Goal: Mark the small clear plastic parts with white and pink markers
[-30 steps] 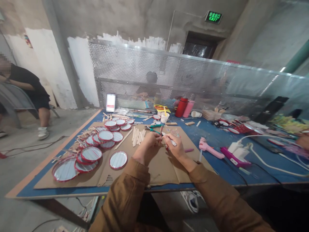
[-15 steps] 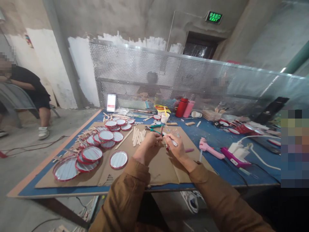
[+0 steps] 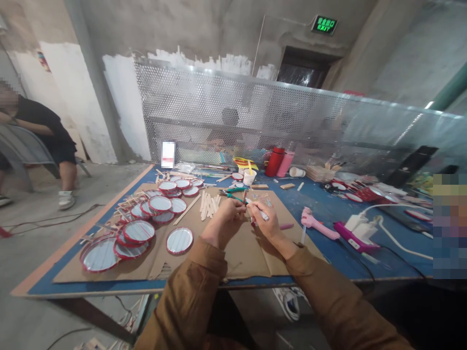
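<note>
My left hand [image 3: 226, 216] is closed on a small reddish-brown stick [image 3: 244, 195] that stands up from the fingertips. In my right hand [image 3: 269, 224] is a white marker [image 3: 263, 215], its dark tip pointing left at the stick; whether they touch I cannot tell. Both hands are above a flat cardboard sheet [image 3: 233, 265]. Pale wooden sticks [image 3: 207, 205] lie just left of my left hand, with teal-handled pliers [image 3: 226, 192] behind it. A round red-rimmed disc [image 3: 179, 241] lies alone on the cardboard.
Piled red-rimmed discs [image 3: 138, 231] cover the left side. A pink glue gun [image 3: 317, 224] and a purple power strip [image 3: 355, 238] with cords are at the right. Farther back stand a paper cup [image 3: 250, 177], a red bottle [image 3: 274, 162] and a perforated metal screen [image 3: 204, 107].
My hands, the stick and the marker stay almost in the same place. At the far right edge, a blurred-out shape has shifted slightly right.
</note>
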`<state>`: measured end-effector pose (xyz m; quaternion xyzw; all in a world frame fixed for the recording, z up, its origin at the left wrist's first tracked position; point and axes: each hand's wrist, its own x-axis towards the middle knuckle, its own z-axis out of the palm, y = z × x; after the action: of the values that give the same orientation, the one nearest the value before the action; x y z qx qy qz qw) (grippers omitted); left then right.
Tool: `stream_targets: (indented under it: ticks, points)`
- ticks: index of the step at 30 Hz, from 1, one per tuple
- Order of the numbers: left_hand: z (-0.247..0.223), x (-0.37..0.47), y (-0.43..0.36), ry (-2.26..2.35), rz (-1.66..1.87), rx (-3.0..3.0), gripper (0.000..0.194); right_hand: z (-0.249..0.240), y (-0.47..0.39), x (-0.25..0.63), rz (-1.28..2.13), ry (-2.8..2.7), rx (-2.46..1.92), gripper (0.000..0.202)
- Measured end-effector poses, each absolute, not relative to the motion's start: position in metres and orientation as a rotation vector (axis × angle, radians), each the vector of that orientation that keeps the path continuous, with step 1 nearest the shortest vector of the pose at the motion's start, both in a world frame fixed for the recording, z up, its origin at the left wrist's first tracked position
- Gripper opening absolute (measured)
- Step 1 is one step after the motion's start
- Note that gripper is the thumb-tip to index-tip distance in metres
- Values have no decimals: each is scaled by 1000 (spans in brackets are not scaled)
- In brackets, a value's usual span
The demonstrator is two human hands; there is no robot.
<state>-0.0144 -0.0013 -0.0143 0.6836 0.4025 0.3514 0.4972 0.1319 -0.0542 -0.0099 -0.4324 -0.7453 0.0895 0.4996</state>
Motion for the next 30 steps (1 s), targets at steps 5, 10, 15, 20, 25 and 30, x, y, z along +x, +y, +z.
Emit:
stream_targets:
  ticks: [5, 10, 15, 20, 25, 30]
  points:
    - [-16, -15, 1, 996, 835, 1665, 16, -9, -55, 131, 235, -1795, -1049, 31]
    - [-16, -14, 3, 989, 812, 1677, 14, -6, -56, 129, 232, -1803, -1039, 30]
    - [-12, -15, 0, 988, 828, 1667, 15, -7, -54, 129, 235, -1808, -1025, 31]
    - [-14, -15, -1, 996, 835, 1664, 17, -7, -54, 130, 246, -1810, -1036, 29]
    - [-15, -16, -2, 969, 868, 1662, 21, -6, -56, 129, 245, -1808, -1044, 31]
    - [-13, -15, -4, 961, 859, 1646, 22, -7, -55, 130, 232, -1797, -1048, 30]
